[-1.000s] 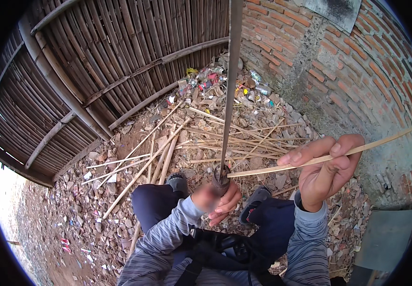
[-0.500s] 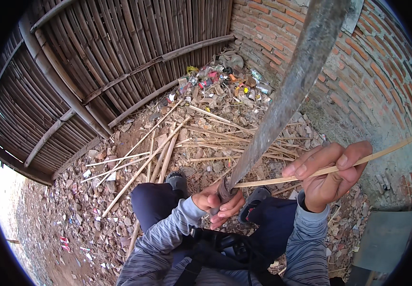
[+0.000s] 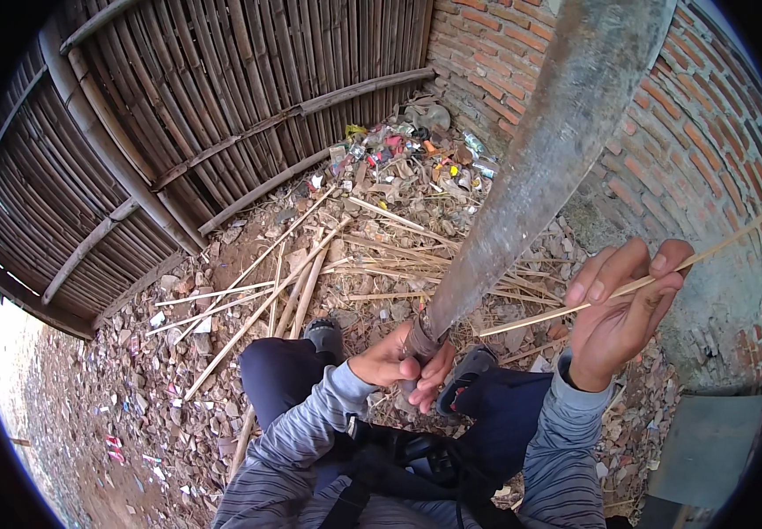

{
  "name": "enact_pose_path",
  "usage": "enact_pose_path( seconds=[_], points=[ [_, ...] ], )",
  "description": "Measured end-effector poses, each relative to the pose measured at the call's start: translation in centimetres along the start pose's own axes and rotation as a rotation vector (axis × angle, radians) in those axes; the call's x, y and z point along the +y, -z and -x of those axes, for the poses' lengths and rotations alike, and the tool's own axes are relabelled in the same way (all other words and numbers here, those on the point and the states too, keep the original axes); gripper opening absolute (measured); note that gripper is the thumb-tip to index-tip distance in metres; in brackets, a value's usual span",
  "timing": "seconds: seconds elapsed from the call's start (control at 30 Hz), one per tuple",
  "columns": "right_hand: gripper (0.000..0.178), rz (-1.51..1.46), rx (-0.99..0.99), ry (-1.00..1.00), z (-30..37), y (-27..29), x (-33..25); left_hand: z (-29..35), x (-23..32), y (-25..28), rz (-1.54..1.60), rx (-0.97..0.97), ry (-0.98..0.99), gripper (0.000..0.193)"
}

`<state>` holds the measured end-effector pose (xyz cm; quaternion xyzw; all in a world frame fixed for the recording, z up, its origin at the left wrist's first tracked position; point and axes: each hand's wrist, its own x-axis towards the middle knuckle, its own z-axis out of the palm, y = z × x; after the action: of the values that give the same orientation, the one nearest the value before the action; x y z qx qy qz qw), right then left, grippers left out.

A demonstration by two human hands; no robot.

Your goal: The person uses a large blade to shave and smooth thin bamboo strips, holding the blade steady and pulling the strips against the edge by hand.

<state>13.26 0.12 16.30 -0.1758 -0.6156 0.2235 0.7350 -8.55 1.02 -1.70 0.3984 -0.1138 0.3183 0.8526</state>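
My left hand (image 3: 388, 360) is wrapped round the handle of a machete, whose broad, worn grey blade (image 3: 535, 176) slants up and away to the upper right. In my right hand (image 3: 620, 322) a thin pale bamboo strip (image 3: 522, 324) is pinched between thumb and fingers. The strip runs from near the machete's base out past the hand toward the brick wall. Its inner end is apart from the blade, to the right of the handle. Part of the handle is hidden by my left fingers.
Several split bamboo lengths (image 3: 266, 309) lie crossed on rubble ground (image 3: 147, 388) ahead of my feet. Litter (image 3: 416, 154) is heaped in the far corner. A bamboo-slat wall (image 3: 222, 97) stands at left, a brick wall (image 3: 698, 167) at right, and a grey panel (image 3: 707, 450) lower right.
The machete blade has turned to show a broader face. My right hand has drawn the bamboo strip rightward, so its inner end has come away from the blade's base.
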Motion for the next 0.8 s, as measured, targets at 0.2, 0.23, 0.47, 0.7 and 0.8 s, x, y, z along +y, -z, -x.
enact_pose_path(
  seconds=[0.2, 0.23, 0.47, 0.7, 0.8],
  points=[
    [0.031, 0.241, 0.094, 0.076, 1.7, -0.7, -1.4, -0.5, 1.1, 0.3, -0.432, 0.256, -0.069, 0.033],
    [0.032, 0.286, 0.111, 0.11, 2.0, -1.0, -1.7, -0.7, 1.4, 0.0, -0.478, 0.292, -0.058, 0.033],
    [0.034, 0.437, 0.037, 0.158, 2.6, -1.9, -0.8, -1.2, 1.0, -0.5, -0.609, 0.319, -0.088, 0.034],
    [0.033, 0.433, -0.018, 0.175, 2.5, -1.7, -1.0, -1.3, -0.2, -0.5, -0.576, 0.287, -0.181, 0.052],
    [0.035, 0.39, -0.059, 0.175, 2.8, -1.7, -0.7, -1.4, -0.3, -0.3, -0.594, 0.259, -0.212, 0.07]
  ],
)
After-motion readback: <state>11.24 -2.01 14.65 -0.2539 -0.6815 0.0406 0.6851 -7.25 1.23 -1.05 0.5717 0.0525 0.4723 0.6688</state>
